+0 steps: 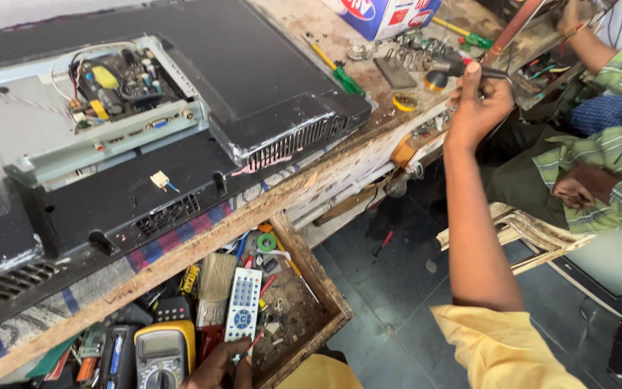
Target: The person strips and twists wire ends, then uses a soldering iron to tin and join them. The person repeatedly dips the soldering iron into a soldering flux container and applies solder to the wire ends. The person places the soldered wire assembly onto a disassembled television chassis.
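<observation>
My left hand [217, 369] reaches into the open wooden drawer [325, 288] at the bottom, its fingers pinched on a thin red-handled tool [251, 344] just below a white remote control [242, 304]. A yellow multimeter [161, 353] lies to its left. My right hand [478, 101], on an arm in a yellow sleeve, is stretched out to the far end of the bench and closed around a dark tool [442, 72] with a round brass-coloured end. The TV back [181, 108], with its cover off and circuit board exposed, lies on the bench.
Another person in a green checked shirt [613, 151] sits at the right, one hand raised on a panel. Green-handled screwdrivers [340, 72], a yellow tape roll [404, 101] and a blue-and-white box [383, 14] lie on the bench. The drawer holds brushes and small parts. Dark floor lies below.
</observation>
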